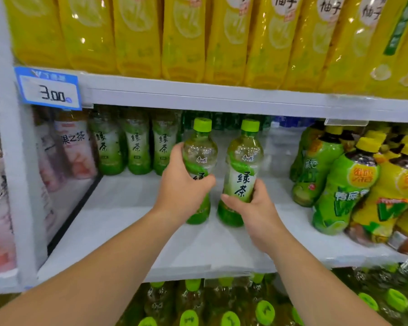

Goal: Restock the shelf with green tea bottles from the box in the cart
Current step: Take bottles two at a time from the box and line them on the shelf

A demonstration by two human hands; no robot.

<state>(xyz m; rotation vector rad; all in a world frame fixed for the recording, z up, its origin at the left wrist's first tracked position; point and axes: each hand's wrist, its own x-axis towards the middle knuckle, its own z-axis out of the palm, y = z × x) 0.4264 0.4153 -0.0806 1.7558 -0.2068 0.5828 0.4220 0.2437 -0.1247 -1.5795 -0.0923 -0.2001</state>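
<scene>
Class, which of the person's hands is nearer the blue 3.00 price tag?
Left. The left hand, gripping the left bottle, is below-right of the price tag; the right hand, gripping the right bottle, lies farther right.

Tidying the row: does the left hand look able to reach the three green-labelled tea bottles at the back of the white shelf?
Probably yes: bare white shelf lies between the left hand and the three green-labelled tea bottles, though it grips a green-capped bottle.

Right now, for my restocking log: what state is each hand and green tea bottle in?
Left hand, grips the left green tea bottle.
Right hand, grips the right green tea bottle.
Left green tea bottle, upright, capped.
Right green tea bottle, upright, capped.
Back-row green tea bottles, upright, untouched.
</scene>
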